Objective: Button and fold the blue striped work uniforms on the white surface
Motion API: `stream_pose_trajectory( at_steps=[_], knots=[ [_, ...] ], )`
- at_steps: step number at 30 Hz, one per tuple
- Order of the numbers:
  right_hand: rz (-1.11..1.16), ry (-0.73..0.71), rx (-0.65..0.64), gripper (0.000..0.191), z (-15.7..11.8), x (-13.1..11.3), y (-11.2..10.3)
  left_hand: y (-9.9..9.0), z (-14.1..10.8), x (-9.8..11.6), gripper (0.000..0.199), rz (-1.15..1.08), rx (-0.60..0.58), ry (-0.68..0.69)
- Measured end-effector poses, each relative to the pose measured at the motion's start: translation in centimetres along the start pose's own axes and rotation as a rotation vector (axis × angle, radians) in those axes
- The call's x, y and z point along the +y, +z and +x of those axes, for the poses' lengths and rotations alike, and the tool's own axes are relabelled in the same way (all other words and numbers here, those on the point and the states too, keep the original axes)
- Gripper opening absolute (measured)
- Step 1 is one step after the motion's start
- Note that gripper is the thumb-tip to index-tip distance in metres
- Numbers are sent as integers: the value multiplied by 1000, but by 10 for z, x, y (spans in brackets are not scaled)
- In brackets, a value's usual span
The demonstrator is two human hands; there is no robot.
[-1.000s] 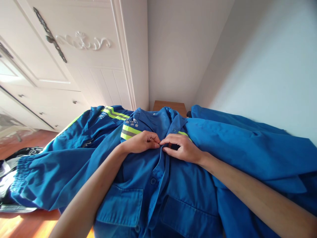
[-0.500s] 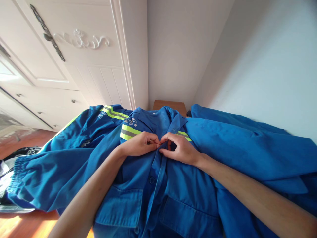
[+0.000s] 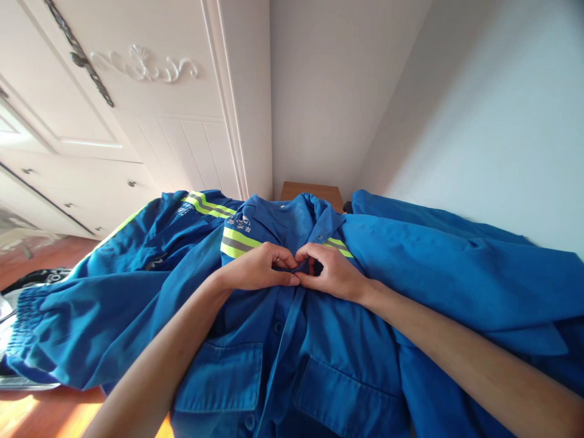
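Note:
A blue work jacket point(image 3: 237, 316) with yellow and grey reflective bands lies spread out, collar away from me. At its front opening, chest high, my left hand point(image 3: 262, 266) pinches the edge of the cloth. Close against it, my right hand point(image 3: 332, 272) pinches the other front edge, thumb and forefinger curled together. The fingertips of both hands meet, and they hide whatever button or buttonhole is between them. Below the hands a dark button point(image 3: 278, 327) shows on the front strip, and another button point(image 3: 249, 422) sits lower down. Flapped pockets lie on both sides.
Another blue jacket point(image 3: 177, 213) with reflective bands lies at the left, and more blue clothing point(image 3: 433, 219) lies at the right. A white wardrobe point(image 3: 182, 134) stands behind on the left, a pale wall point(image 3: 502, 121) on the right. A wooden surface point(image 3: 312, 191) shows beyond the collar.
My left thumb has moved down and right to meet the right thumb, over the cloth edge. Both hands stay at the same spot on the jacket. The view has shifted slightly.

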State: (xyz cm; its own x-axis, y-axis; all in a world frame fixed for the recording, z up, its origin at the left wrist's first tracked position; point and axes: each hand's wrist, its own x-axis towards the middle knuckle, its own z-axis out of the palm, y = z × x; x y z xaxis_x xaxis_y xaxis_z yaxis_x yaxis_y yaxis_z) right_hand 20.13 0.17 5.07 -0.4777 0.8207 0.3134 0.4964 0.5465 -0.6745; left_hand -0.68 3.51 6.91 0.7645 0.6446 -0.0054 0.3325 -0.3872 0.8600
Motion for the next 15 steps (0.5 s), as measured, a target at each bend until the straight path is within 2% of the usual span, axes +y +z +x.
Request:
stream_pose_trajectory(
  at_steps=[7, 15],
  knots=[
    [319, 163, -152, 21, 5, 7, -13, -2, 1, -1, 25, -4, -54, -37],
    [284, 174, -59, 14, 3, 0, -8, -1, 3, -4, 22, 7, -34, -41]
  ],
)
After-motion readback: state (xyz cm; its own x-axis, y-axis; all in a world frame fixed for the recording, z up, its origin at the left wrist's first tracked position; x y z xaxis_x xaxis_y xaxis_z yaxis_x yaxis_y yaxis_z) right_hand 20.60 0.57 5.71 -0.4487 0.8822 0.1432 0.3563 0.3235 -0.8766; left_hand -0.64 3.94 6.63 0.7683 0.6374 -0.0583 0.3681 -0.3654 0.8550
